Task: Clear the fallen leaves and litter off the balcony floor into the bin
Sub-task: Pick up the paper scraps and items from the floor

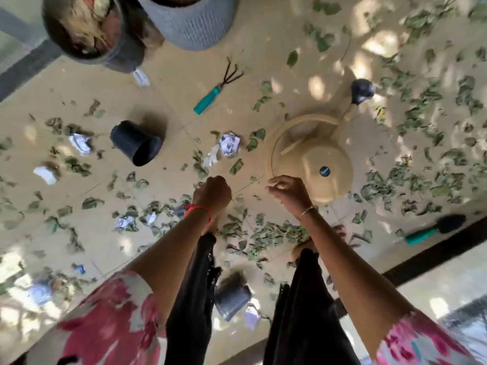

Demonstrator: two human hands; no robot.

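Above leaf-strewn floor (184, 83): left hand (214, 192) clenched, right hand (288, 192) half-curled (contents unclear, both).

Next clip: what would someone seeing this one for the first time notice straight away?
The beige watering can right of centre, just beyond the right hand, draws the eye first. All over the tiled floor lie dry leaves and crumpled paper, and a black pot lies tipped on its side left of centre.
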